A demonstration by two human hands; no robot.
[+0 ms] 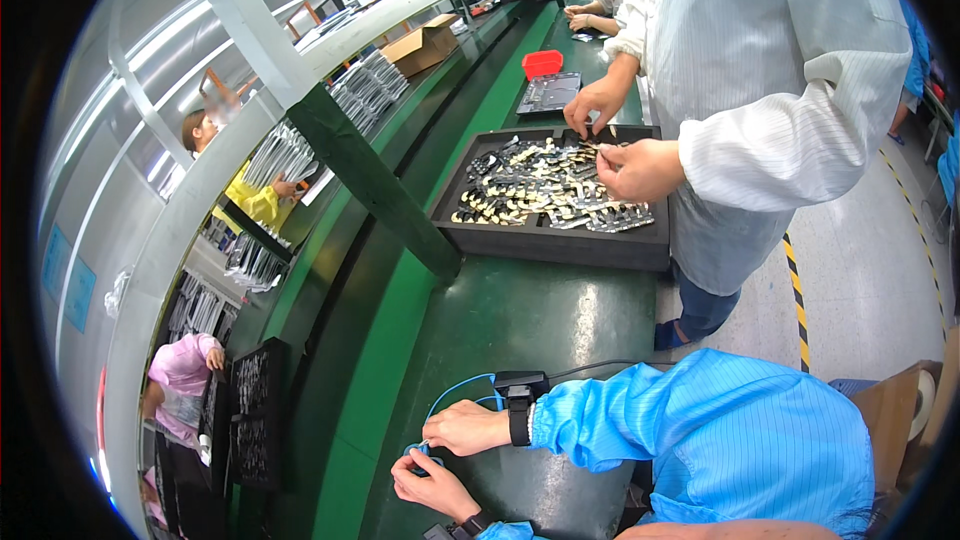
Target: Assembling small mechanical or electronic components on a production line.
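Note:
My left hand (pixel 437 488) and my right hand (pixel 468 428) are close together above the green bench (pixel 520 340), near its left edge. Between their fingertips is a small length of blue cord (pixel 418 448), pinched by both. A thin loop of the same blue cord (pixel 462 383) runs up behind my right hand toward a black box (pixel 522 380) on the bench. Black bands with small devices sit on both of my wrists. The fingers partly cover what they hold, so the cord's end cannot be made out.
A black tray (pixel 560 243) heaped with small metal-and-cream parts stands ahead. A co-worker in a pale striped coat (pixel 740 70) handles parts over it. A green post (pixel 375 180) rises left of the tray. Farther off are a red bin (pixel 542 64) and a cardboard box (pixel 420 45).

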